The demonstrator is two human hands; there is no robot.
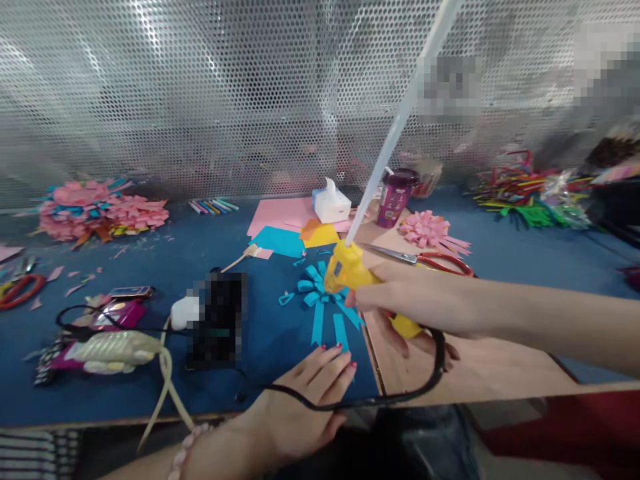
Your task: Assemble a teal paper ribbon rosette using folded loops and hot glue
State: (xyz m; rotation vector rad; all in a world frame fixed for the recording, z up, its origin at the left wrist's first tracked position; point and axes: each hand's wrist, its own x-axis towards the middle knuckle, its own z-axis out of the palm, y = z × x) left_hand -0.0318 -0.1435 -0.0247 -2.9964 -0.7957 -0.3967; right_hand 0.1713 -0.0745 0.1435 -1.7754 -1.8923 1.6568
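My right hand [415, 303] is closed round the handle of a yellow glue gun [350, 270], whose long white glue stick [400, 120] juts up and back. The gun's nozzle points down at a blue paper flower [317, 293] made of looped strips on the blue table. My left hand [310, 393] lies flat with fingers stretched out, fingertips pressing the lower ends of the flower's blue strips [340, 330]. The gun's black cord [400, 393] curves across my left wrist.
Red-handled scissors [435, 261] lie on a brown board [475, 373] to the right. Behind are pink, blue and yellow paper sheets [287, 220], a white tissue box [331, 203], a purple cup [395, 197], pink paper flowers [100, 210], a perforated metal screen [200, 100].
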